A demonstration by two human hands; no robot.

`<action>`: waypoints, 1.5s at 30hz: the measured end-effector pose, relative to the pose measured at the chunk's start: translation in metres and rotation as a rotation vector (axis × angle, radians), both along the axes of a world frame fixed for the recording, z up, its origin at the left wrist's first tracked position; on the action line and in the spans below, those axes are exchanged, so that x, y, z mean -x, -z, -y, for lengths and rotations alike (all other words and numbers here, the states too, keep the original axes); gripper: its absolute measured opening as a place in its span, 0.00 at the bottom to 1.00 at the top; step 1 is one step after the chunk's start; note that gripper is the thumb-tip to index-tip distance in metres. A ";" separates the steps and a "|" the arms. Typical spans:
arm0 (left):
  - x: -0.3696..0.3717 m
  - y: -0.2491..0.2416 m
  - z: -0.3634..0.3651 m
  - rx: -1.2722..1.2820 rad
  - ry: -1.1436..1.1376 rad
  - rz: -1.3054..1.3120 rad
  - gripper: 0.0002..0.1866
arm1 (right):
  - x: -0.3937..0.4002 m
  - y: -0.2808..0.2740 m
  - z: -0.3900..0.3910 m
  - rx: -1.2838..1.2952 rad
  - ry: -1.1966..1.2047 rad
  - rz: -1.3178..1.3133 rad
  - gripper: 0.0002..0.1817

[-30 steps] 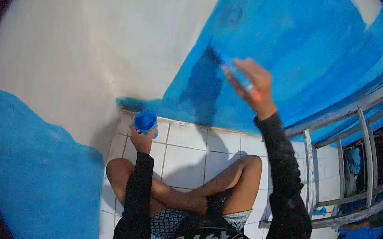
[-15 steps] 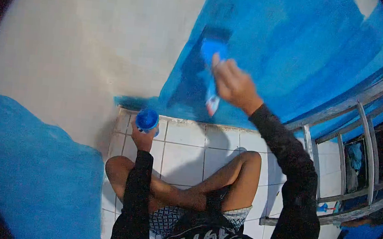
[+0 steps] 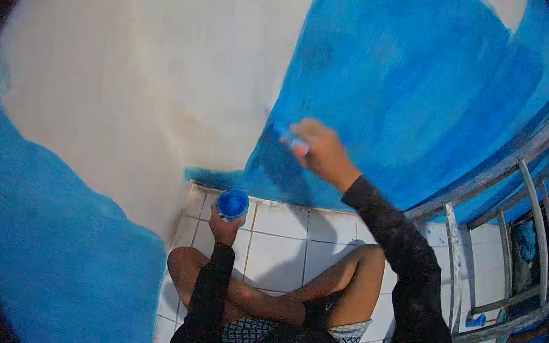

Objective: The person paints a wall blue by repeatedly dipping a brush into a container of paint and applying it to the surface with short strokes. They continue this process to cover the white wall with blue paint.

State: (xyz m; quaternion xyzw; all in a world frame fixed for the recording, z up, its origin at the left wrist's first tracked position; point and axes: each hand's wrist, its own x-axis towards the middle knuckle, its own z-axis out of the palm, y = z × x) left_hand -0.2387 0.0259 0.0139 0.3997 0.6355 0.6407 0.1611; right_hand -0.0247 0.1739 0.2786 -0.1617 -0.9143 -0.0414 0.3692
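My left hand (image 3: pixel 224 229) is wrapped round a small cup of blue paint (image 3: pixel 233 204), upright above the white floor tiles near the wall's base. In my right hand (image 3: pixel 321 151) is a paintbrush (image 3: pixel 298 145), gripped by its handle. The brush is blurred, and its bristles point to the wall near the left border of the blue painted area (image 3: pixel 387 96). Left of that border the wall is bare off-white (image 3: pixel 200 52).
A wooden ladder (image 3: pixel 522 195) leans along the right side. A blue-stained brush (image 3: pixel 475 320) lies on the floor beyond its rails. My crossed legs (image 3: pixel 275 304) rest on the tiles. Blue paint (image 3: pixel 69 244) covers the lower left wall.
My right hand and the brush have moved down the wall, and the brush is now seen more end-on. The view has shifted, so the cup, legs and ladder appear lower and further right.
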 end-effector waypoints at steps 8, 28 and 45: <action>-0.001 0.007 -0.004 0.039 -0.037 -0.058 0.41 | -0.026 -0.183 0.009 -0.649 0.115 -0.277 0.14; 0.004 0.011 -0.004 0.012 -0.143 -0.137 0.41 | 0.023 0.073 0.037 -0.265 -0.026 0.391 0.14; 0.002 0.004 -0.007 0.097 -0.121 -0.060 0.41 | -0.027 -0.205 -0.004 -0.920 0.179 -0.430 0.14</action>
